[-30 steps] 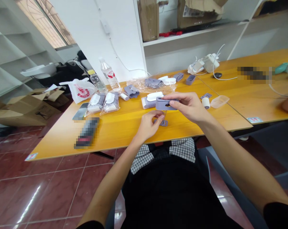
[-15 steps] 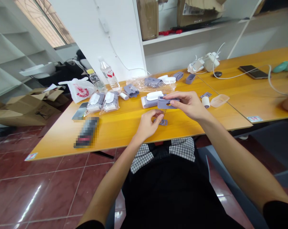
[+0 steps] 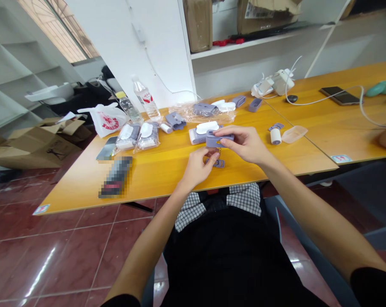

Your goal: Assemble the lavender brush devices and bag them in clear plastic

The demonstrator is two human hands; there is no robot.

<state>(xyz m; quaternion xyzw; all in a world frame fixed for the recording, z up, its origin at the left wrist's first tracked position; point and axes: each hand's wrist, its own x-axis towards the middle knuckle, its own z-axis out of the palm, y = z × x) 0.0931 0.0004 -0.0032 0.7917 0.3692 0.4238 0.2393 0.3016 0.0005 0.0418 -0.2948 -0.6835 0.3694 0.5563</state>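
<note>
Nearest: black shirt (image 3: 218, 260), checked cloth (image 3: 245, 199) over the lap, then the table (image 3: 157, 179). Sticker (image 3: 41, 209) on its left corner, red marks, too small to read; a second sticker (image 3: 341, 158) along the front edge to the right, red characters, not surely legible.

Left hand (image 3: 199, 165) low over the table, thumb and fingers curled nearly together at a thin wire-like piece (image 3: 220, 150); cannot tell whether it is gripped. Small grey part (image 3: 220, 163) on the wood just beside the thumb. Right hand (image 3: 245, 143) pinches a grey-purple casing (image 3: 213, 141) by its right end, thumb in front, fingers over the top; casing is in the air above the left fingertips.

Behind it, a device with a white brush (image 3: 207, 127). Left, two bagged units (image 3: 127, 136), no lettering made out. Farther: plastic bag (image 3: 108, 120), red emblem and print, unreadable; clear bottle (image 3: 147, 100), red-and-white label, script illegible. On the shelf, a carton (image 3: 259, 21) with a white barcode label.
</note>
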